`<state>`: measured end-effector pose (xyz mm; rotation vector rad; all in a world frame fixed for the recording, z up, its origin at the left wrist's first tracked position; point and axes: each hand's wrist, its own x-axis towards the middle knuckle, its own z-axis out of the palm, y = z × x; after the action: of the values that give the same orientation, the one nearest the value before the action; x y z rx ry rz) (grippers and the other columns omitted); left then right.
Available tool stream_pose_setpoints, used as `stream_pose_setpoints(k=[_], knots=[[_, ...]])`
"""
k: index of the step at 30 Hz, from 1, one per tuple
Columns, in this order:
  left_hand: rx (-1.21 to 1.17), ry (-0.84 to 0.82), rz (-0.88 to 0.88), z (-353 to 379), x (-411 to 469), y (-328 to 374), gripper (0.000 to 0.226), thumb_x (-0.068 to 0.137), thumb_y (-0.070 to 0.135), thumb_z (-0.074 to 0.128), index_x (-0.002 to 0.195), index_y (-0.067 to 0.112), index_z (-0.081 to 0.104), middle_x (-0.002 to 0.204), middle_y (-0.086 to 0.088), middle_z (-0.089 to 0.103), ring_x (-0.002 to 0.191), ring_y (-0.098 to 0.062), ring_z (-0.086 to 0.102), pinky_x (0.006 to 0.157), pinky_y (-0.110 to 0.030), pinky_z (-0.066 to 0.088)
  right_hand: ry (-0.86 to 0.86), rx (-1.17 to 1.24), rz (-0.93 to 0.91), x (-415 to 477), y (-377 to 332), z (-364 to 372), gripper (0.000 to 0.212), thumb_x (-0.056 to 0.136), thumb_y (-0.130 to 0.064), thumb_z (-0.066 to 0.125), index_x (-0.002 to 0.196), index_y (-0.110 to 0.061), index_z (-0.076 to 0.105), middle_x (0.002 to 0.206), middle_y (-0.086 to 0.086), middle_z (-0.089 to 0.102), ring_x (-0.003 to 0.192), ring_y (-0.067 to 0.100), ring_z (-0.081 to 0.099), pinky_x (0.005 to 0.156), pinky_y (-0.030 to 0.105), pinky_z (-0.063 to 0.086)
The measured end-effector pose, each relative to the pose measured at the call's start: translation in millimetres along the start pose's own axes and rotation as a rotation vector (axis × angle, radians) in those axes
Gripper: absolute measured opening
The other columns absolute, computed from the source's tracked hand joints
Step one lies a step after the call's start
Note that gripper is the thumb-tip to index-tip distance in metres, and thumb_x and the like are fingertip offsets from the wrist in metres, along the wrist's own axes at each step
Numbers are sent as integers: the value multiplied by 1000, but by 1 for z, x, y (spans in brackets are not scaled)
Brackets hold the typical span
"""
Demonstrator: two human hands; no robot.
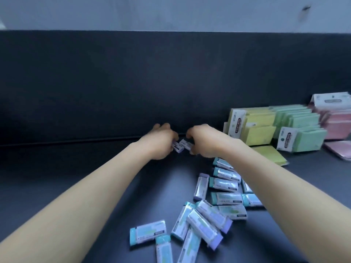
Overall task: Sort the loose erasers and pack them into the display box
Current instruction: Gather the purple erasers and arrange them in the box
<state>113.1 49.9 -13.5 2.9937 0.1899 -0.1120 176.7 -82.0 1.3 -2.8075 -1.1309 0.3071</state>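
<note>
Both my hands reach to the back of the dark table. My left hand (161, 143) is closed on a purple-ended eraser (177, 148). My right hand (203, 141) grips a second purple eraser (187, 144) touching the first. Several loose wrapped erasers (207, 215), teal-ended and purple-ended, lie scattered near the front under my right forearm. One teal eraser (148, 232) lies apart at the left of the pile. No display box is in view.
Packs of yellow sticky notes (250, 128), green ones (302, 130) and pink ones (336, 122) stand at the right against the dark back panel (133, 82). A flat yellow pad (271, 154) lies before them.
</note>
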Motion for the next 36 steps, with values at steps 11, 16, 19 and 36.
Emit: stream_pose_setpoints(k=[11, 16, 19, 36], knots=[[-320, 182, -75, -9, -29, 7, 23, 73, 13, 74, 76, 16, 51, 70, 3, 51, 68, -15, 46, 55, -24, 37, -30, 50, -46, -3, 7, -18, 24, 79, -2, 56, 100, -1, 66, 93, 16, 67, 81, 29, 61, 55, 23, 41], [-567, 246, -132, -28, -65, -21, 33, 80, 7, 67, 107, 24, 60, 67, 5, 48, 59, -10, 44, 51, -13, 35, -48, 253, -137, 5, -29, -34, 31, 71, 3, 63, 99, -9, 63, 77, 7, 66, 68, 23, 59, 56, 26, 44], [-653, 271, -191, -34, -94, -45, 31, 83, 2, 60, 109, 18, 62, 69, 2, 52, 62, -14, 48, 58, -18, 39, -104, 452, -202, 10, -62, -38, 49, 75, 7, 58, 114, -23, 58, 71, 0, 58, 59, 16, 57, 55, 25, 47], [-802, 729, -534, -50, -303, -305, 28, 78, 7, 72, 78, 17, 46, 77, -3, 56, 70, -18, 51, 67, -32, 46, 99, 388, -581, 24, -410, 4, 30, 83, -5, 58, 105, -26, 57, 82, -4, 55, 67, 13, 52, 54, 25, 44]])
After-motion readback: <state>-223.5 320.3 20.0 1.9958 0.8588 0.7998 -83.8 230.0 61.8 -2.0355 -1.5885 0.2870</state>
